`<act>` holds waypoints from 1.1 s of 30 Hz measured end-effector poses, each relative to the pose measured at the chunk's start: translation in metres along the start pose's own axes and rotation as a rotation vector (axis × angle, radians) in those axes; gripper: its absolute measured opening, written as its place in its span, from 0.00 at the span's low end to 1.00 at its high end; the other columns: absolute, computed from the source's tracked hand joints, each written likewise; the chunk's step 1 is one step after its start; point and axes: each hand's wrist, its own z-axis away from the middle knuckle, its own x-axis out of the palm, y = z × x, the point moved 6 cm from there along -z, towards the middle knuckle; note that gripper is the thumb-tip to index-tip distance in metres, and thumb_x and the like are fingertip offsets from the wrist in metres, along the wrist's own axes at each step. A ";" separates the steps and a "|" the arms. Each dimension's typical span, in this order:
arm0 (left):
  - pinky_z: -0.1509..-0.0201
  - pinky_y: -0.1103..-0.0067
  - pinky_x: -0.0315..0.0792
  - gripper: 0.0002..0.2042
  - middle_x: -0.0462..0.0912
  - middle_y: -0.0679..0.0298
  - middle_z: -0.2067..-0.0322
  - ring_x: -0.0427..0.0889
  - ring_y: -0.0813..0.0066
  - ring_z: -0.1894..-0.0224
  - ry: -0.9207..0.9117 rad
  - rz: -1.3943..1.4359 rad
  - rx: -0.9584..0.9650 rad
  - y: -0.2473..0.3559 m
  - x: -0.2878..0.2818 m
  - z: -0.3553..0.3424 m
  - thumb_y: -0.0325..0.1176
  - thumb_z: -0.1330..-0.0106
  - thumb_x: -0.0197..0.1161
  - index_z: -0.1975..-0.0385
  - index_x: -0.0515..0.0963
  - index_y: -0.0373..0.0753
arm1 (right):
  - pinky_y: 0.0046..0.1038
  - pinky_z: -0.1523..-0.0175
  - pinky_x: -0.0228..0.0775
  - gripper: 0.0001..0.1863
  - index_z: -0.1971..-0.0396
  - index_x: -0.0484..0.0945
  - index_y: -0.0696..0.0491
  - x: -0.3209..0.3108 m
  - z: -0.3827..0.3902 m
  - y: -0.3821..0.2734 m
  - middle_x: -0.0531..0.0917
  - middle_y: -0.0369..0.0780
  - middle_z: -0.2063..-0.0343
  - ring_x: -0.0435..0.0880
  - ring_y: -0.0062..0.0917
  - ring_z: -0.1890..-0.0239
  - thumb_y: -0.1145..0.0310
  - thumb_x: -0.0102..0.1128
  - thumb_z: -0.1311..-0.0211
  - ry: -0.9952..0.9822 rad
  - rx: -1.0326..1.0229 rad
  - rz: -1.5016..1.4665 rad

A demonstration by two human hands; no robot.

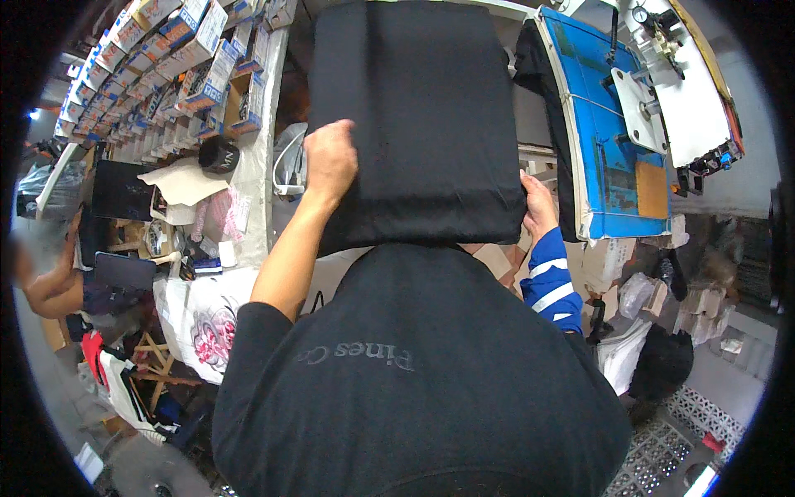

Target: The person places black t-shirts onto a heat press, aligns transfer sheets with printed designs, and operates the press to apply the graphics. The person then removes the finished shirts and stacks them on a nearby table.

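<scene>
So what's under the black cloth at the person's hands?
Whatever supports the black cloth is covered; only a flat, roughly rectangular outline shows. The left hand is at the cloth's left edge, the right hand at its right edge.

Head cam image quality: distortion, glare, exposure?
Head view: fisheye rim goes black at the corners, and the white machine at right bows along it; head view: black cloth is dark, with only faint folds readable; head view: small bright glare strip at lower right; head view: left hand and right hand outlines read clearly.
</scene>
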 end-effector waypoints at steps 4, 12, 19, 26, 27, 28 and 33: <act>0.42 0.61 0.73 0.16 0.82 0.46 0.58 0.81 0.49 0.51 0.117 0.204 -0.787 -0.102 -0.029 0.076 0.32 0.32 0.57 0.49 0.74 0.27 | 0.34 0.42 0.77 0.16 0.51 0.80 0.60 -0.018 -0.019 0.008 0.86 0.43 0.52 0.86 0.32 0.51 0.62 0.60 0.27 -0.145 0.051 -0.016; 0.56 0.76 0.72 0.10 0.82 0.72 0.64 0.79 0.80 0.63 -0.318 1.374 -1.302 -0.120 -0.018 0.164 0.44 0.25 0.61 0.62 0.78 0.46 | 0.33 0.40 0.74 0.13 0.52 0.81 0.57 -0.010 0.005 -0.018 0.87 0.40 0.55 0.85 0.28 0.51 0.69 0.66 0.33 -0.133 0.056 -0.029; 0.52 0.72 0.75 0.07 0.84 0.70 0.61 0.81 0.76 0.59 -0.319 1.477 -1.203 -0.117 -0.021 0.163 0.39 0.23 0.58 0.59 0.75 0.44 | 0.32 0.41 0.75 0.12 0.53 0.81 0.57 -0.036 0.002 -0.006 0.87 0.41 0.54 0.85 0.29 0.51 0.68 0.64 0.31 -0.149 -0.036 -0.080; 0.48 0.77 0.75 0.13 0.86 0.62 0.56 0.83 0.74 0.56 -0.262 1.337 -1.319 -0.094 -0.025 0.164 0.36 0.24 0.59 0.48 0.78 0.33 | 0.30 0.44 0.76 0.13 0.56 0.81 0.57 -0.045 -0.004 0.013 0.87 0.39 0.57 0.86 0.27 0.54 0.63 0.64 0.30 -0.121 0.005 0.039; 0.47 0.78 0.75 0.13 0.86 0.62 0.56 0.83 0.74 0.56 -0.262 1.324 -1.339 -0.098 -0.023 0.172 0.35 0.24 0.59 0.49 0.79 0.32 | 0.31 0.45 0.76 0.12 0.56 0.81 0.57 -0.039 0.004 0.012 0.87 0.39 0.57 0.86 0.27 0.55 0.62 0.63 0.28 -0.132 0.023 0.088; 0.47 0.77 0.75 0.13 0.86 0.62 0.56 0.83 0.74 0.56 -0.256 1.311 -1.394 -0.099 -0.018 0.178 0.34 0.24 0.59 0.50 0.79 0.32 | 0.31 0.45 0.77 0.12 0.56 0.81 0.57 -0.039 0.008 0.015 0.87 0.40 0.57 0.86 0.27 0.55 0.63 0.61 0.27 -0.124 0.012 0.086; 0.45 0.73 0.75 0.12 0.86 0.61 0.54 0.83 0.71 0.52 -0.202 1.319 -1.388 -0.106 -0.007 0.188 0.34 0.25 0.59 0.50 0.80 0.33 | 0.33 0.41 0.76 0.15 0.48 0.79 0.60 -0.040 0.019 0.015 0.86 0.43 0.51 0.85 0.29 0.49 0.65 0.57 0.24 -0.096 -0.035 0.032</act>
